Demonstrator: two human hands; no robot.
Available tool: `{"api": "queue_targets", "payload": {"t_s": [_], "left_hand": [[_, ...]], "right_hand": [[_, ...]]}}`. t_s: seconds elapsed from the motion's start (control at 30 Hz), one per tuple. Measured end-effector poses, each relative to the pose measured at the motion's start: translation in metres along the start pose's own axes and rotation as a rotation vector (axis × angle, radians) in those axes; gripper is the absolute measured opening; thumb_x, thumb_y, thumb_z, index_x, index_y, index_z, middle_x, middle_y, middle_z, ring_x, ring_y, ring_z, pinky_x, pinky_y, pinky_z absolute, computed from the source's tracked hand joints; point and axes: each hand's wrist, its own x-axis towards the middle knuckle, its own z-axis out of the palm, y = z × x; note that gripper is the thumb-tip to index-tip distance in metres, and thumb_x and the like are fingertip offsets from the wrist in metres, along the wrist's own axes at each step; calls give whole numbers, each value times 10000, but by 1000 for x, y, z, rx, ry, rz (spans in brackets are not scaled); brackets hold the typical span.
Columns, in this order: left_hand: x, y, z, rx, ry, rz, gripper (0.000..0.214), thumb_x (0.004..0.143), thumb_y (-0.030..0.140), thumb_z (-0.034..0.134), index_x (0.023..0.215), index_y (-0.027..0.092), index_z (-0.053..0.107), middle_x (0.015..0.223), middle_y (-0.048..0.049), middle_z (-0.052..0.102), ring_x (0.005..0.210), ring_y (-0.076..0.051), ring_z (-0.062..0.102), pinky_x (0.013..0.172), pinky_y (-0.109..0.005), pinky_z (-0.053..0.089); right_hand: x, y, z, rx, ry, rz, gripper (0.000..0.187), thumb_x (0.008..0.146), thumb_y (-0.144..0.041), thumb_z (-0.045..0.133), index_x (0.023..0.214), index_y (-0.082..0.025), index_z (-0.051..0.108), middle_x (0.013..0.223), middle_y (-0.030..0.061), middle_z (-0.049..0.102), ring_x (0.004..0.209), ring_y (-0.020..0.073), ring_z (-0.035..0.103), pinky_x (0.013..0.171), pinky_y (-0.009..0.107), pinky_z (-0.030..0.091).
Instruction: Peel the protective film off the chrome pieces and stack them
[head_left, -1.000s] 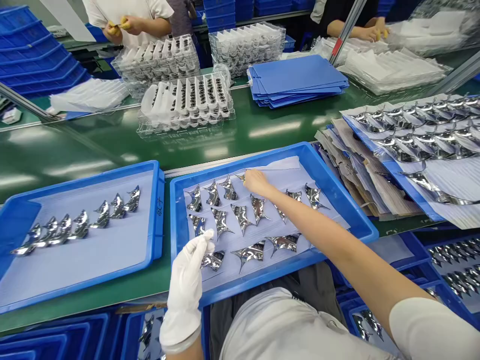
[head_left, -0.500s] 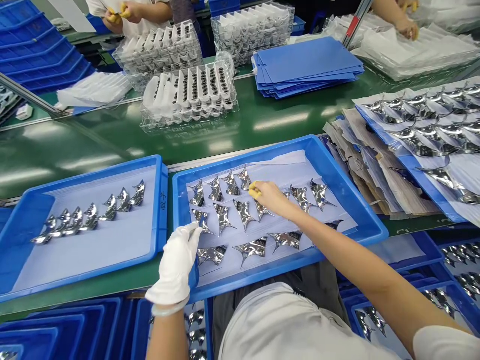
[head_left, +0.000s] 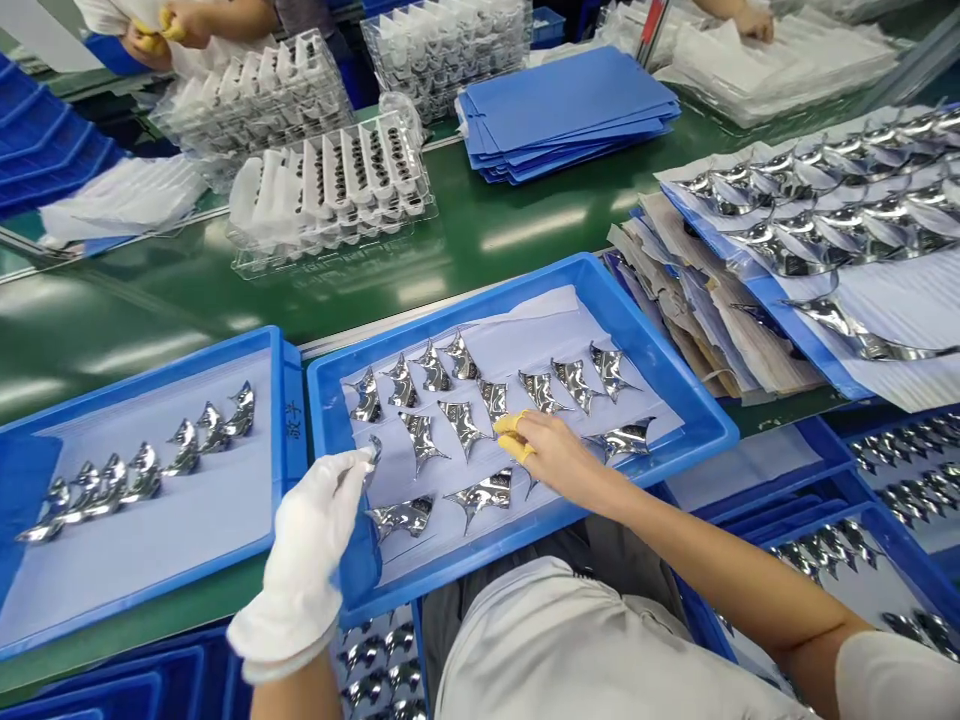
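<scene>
A blue tray [head_left: 675, 395] lined with a pale sheet lies in front of me, holding several shiny, pointed metal parts [head_left: 461, 425]. My left hand [head_left: 315, 540], in a white glove, is at the tray's near left corner. Its fingertips are pinched on one shiny part [head_left: 373, 449]. My right hand [head_left: 551, 458] is bare, with yellow finger cots on the fingertips. It rests in the middle of the tray, fingers bent together on a part between the rows.
A second blue tray [head_left: 289, 420] on the left holds a row of parts [head_left: 142, 470]. Clear blister trays [head_left: 330, 190], blue sheets [head_left: 562, 105], paper stacks [head_left: 697, 310] and trays of larger parts [head_left: 810, 200] lie beyond. Co-workers' hands [head_left: 161, 22] work opposite.
My right hand drew back from the far row to the middle of the tray. My gloved left hand dropped to the tray's left edge and closed on a part.
</scene>
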Motion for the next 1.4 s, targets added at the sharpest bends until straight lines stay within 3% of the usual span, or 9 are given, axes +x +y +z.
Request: {"api": "queue_targets", "payload": {"t_s": [0.13, 0.3, 0.53, 0.67, 0.77, 0.9, 1.07, 1.27, 1.4], "left_hand": [[-24, 28, 3, -132, -248, -2, 299, 861, 458, 656, 1010, 203, 700, 950, -81, 704, 834, -224, 636, 793, -336, 511], [-28, 39, 28, -362, -508, -89, 267, 869, 393, 675, 1036, 186, 710, 817, -59, 691, 654, -168, 586, 635, -296, 498], [-27, 54, 49, -526, -322, -181, 524, 876, 612, 572, 1016, 139, 747, 582, -30, 568, 486, -146, 509, 485, -288, 459], [-36, 55, 54, -520, -150, -117, 517, 826, 647, 617, 1056, 204, 751, 874, -97, 709, 804, -233, 678, 643, -317, 556], [-46, 54, 56, -550, -212, -92, 557, 707, 518, 801, 1189, 254, 709, 1060, -74, 714, 970, -268, 673, 740, -336, 570], [-55, 51, 61, -616, -237, -45, 726, 630, 302, 883, 1315, 297, 642, 934, -26, 706, 788, -199, 643, 714, -303, 549], [-56, 42, 62, -641, -110, -3, 338, 805, 355, 748, 1126, 251, 760, 889, -39, 714, 731, -171, 591, 745, -303, 513], [-58, 40, 60, -606, -131, 6, 277, 915, 379, 617, 1088, 236, 778, 949, -59, 708, 751, -174, 584, 754, -305, 496], [-57, 43, 60, -598, -167, 14, 278, 906, 367, 635, 1115, 241, 769, 781, -20, 672, 668, -144, 555, 786, -296, 494]], "right_hand": [[-8, -25, 4, 88, 155, -288, 271, 1014, -260, 495, 1159, -101, 660, 1061, 145, 700, 959, 228, 585, 883, 395, 492], [-12, -44, -1, 280, -70, -354, 216, 1005, -250, 527, 1056, -156, 715, 896, 73, 720, 864, 185, 615, 895, 368, 485], [-23, -44, -8, 742, -294, -39, 185, 919, -289, 623, 917, -134, 724, 882, 62, 726, 761, 134, 631, 714, 251, 509], [-27, -48, -8, 970, -252, 135, 253, 877, -400, 666, 885, -148, 687, 844, 37, 680, 674, 106, 573, 593, 215, 492], [-27, -52, -11, 921, -140, 32, 199, 902, -344, 650, 863, -150, 678, 862, 43, 690, 715, 111, 598, 658, 233, 508], [-30, -54, -13, 614, -71, -256, 169, 983, -255, 561, 988, -155, 697, 909, 70, 716, 812, 138, 641, 758, 260, 516], [-36, -57, -13, 261, -6, -457, 239, 1026, -243, 487, 1048, -145, 704, 765, 60, 652, 708, 148, 571, 691, 273, 496], [-36, -62, -15, 260, 13, -516, 202, 1013, -205, 509, 1098, -155, 685, 791, 61, 678, 692, 152, 581, 711, 295, 497], [-36, -63, -15, 377, 2, -485, 176, 991, -166, 537, 1081, -165, 688, 864, 61, 732, 723, 147, 612, 742, 279, 510]]}}
